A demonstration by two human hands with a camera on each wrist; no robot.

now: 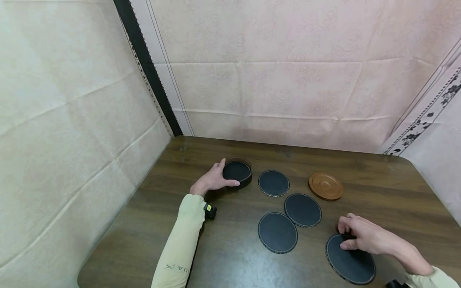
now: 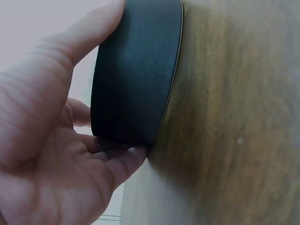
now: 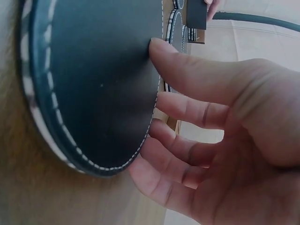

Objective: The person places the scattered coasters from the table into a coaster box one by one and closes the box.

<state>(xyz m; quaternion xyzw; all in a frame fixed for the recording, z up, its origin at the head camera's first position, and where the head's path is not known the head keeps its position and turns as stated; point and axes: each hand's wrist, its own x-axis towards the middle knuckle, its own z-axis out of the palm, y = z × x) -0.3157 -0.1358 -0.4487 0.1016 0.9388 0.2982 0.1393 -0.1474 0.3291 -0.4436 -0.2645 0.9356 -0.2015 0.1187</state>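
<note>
I'm gripping the curved black holder (image 2: 136,70) with the left hand (image 1: 215,177), thumb and fingers spanning its wall, toward the back of the wood-grained table (image 1: 230,248). On my feed, the right hand (image 1: 372,237) is pinching the nearest coaster (image 1: 351,264) at the front right, thumb resting on its leather-like black face, pale stitching circling the edge.

Dark lettering (image 1: 177,269) on left sleeve (image 1: 185,236); too small to read surely.

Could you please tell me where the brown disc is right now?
In the head view, the brown disc lies on the right half of the table, beyond the right hand, up and right of its nearest black coaster.
</note>
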